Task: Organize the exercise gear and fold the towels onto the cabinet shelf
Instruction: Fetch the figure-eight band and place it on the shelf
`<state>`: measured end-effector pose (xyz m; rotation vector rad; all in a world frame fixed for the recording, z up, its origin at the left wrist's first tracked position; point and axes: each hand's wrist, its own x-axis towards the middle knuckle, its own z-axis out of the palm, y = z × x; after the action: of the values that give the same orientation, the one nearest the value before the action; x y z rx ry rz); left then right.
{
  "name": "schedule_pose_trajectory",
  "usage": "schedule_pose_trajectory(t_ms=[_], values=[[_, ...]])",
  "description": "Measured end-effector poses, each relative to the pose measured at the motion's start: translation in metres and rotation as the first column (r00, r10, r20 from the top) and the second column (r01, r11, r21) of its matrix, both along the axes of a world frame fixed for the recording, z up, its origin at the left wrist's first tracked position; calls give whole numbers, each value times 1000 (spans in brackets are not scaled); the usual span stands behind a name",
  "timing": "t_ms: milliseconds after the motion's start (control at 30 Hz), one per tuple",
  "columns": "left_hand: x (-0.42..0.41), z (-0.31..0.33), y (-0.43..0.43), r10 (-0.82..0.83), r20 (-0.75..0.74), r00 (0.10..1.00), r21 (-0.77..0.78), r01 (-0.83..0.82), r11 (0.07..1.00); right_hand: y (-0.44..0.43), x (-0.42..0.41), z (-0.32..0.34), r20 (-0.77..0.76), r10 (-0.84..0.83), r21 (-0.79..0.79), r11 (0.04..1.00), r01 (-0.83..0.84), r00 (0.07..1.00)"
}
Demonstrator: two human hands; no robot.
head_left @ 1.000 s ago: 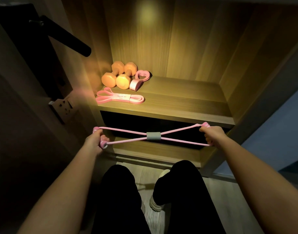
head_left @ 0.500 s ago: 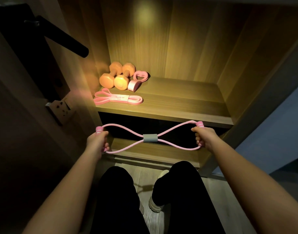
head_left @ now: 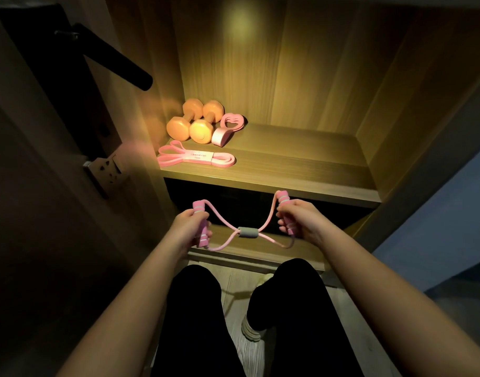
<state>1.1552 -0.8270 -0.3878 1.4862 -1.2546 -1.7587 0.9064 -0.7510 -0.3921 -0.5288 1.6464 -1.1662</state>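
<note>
A pink figure-eight resistance band with a grey centre sleeve hangs slack between my hands, below the front edge of the lit cabinet shelf. My left hand grips its left foam handle, and my right hand grips the right one. On the shelf's left side lie two orange dumbbells, a pink heart-shaped grip trainer and a flat pink loop band. No towels are in view.
A dark door with a black lever handle stands open at the left, close to the cabinet side. Below the shelf is a dark lower compartment. My black-clad knees are in front of the cabinet on a pale floor.
The band was pulled taut and wide a second ago. My hands have come closer together, so the loops have gone slack and rounded, with the handles now upright.
</note>
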Motion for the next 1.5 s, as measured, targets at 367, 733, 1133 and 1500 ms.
schedule_pose_trajectory(t_ms=[367,733,1133,1500], values=[[34,-3,-11,208,-28,978,-241,-208,948,24,-35,-11,-107,-139,-32,990,137,984],[45,-2,-14,-5,105,994,-185,25,983,22,-42,-16,-20,-156,-8,988,155,988],[53,-24,-28,-87,667,740,-260,341,904,30,-47,-26,-544,115,230,973,16,831],[37,-23,-20,16,407,913,-196,70,978,27,-37,-34,-90,-50,110,992,60,995]])
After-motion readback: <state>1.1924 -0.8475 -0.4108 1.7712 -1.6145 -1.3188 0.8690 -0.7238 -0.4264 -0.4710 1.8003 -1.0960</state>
